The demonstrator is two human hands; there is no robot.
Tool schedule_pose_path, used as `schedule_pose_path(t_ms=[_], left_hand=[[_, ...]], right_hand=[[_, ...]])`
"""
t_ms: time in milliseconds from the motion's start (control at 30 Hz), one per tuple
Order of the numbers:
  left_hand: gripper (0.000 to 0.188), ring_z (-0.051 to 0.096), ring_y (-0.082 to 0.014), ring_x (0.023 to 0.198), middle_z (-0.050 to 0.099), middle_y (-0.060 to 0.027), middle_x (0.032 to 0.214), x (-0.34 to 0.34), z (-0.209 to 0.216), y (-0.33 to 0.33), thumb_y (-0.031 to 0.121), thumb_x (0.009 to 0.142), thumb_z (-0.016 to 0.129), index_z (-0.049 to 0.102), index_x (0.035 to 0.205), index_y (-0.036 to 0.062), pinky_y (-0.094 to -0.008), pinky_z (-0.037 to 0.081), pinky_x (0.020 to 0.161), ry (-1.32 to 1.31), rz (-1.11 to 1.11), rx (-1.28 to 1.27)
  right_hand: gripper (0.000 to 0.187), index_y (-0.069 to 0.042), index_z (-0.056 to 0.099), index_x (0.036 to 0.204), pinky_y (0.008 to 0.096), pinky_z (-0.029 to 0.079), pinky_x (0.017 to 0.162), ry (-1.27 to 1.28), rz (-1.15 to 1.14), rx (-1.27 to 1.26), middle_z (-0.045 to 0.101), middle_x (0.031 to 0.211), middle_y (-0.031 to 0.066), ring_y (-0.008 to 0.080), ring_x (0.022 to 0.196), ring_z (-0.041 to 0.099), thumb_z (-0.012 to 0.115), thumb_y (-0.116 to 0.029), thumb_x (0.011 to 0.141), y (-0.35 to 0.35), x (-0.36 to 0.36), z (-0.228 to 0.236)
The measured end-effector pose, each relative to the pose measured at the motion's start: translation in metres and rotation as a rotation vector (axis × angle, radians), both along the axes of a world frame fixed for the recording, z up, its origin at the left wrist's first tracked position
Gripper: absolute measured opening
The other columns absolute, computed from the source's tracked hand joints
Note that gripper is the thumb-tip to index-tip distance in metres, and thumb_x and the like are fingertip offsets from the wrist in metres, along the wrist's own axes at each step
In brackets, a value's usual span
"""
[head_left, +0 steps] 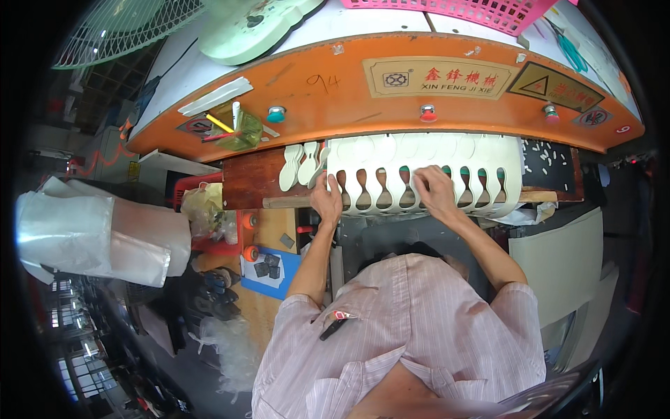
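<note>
A white sheet [426,148] with a row of insole-shaped cut-outs lies across the machine's work bed, its scalloped near edge toward me. My left hand [326,201] is at the sheet's left end, its fingers closed around a loose insole-shaped piece [318,170]. Two more pale cut pieces [307,165] lie just left of it on the dark red-brown board [244,178]. Over the middle of the sheet, my right hand [435,191] has its fingers bent and closed at the rim of a cut-out; its fingertips are partly hidden.
An orange machine beam [314,84] spans the far side, with a green button [277,114] and red buttons [428,113]. A pen holder [241,131] hangs there. Beyond stand a fan base [255,28] and pink basket [474,10]. Plastic-wrapped material [105,230] sits left.
</note>
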State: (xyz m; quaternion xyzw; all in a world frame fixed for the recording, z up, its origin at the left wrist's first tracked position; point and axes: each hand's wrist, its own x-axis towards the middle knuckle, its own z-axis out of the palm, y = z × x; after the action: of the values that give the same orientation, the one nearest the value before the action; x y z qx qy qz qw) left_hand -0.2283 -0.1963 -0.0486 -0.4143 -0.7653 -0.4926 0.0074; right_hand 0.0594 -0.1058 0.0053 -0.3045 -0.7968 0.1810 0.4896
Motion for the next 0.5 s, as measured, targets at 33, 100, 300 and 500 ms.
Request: schedule_pose_path(t_ms=[33,100,300,500], left_hand=[[0.036,0.073,-0.0431,0.09,0.075,-0.0247,0.095,0.0,0.0,0.0,0.031,0.104,0.061,0.071,0.119,0.0008,-0.0504,0.054,0.08,-0.019,-0.006,0.004],[0.035,0.072,-0.0446,0.091,0.075,-0.0251,0.095,-0.001,-0.001,0.001,0.031,0.103,0.061,0.071,0.118,0.0004,-0.052,0.054,0.081,0.005,0.011,-0.05],[0.036,0.071,-0.0452,0.094,0.075,-0.0257,0.1,0.002,-0.014,-0.01,0.03,0.105,0.059,0.069,0.122,-0.0007,-0.0525,0.053,0.082,-0.043,0.012,-0.054],[0.034,0.07,-0.0281,0.086,0.072,-0.0167,0.096,0.026,-0.015,-0.066,0.01,0.101,0.067,0.064,0.131,-0.005,-0.0395,0.056,0.078,-0.237,0.019,0.088]], right_hand=[[0.005,-0.003,0.07,0.095,0.0408,0.052,0.07,-0.002,0.039,-0.021,0.066,0.081,0.0113,0.0306,0.077,0.065,0.072,-0.006,0.093,0.001,-0.014,0.0],[0.007,-0.002,0.07,0.098,0.0428,0.052,0.072,-0.021,0.084,-0.042,0.068,0.085,0.0125,0.0326,0.082,0.066,0.071,-0.007,0.093,0.007,-0.04,0.001],[0.011,-0.001,0.07,0.101,0.044,0.053,0.076,-0.018,0.08,-0.122,0.069,0.09,0.0143,0.0336,0.086,0.067,0.069,-0.011,0.095,0.017,-0.066,-0.007],[0.013,0.0,0.071,0.105,0.0404,0.054,0.076,-0.072,0.065,-0.254,0.069,0.091,0.0164,0.0338,0.086,0.068,0.071,-0.006,0.094,0.013,-0.055,-0.031]])
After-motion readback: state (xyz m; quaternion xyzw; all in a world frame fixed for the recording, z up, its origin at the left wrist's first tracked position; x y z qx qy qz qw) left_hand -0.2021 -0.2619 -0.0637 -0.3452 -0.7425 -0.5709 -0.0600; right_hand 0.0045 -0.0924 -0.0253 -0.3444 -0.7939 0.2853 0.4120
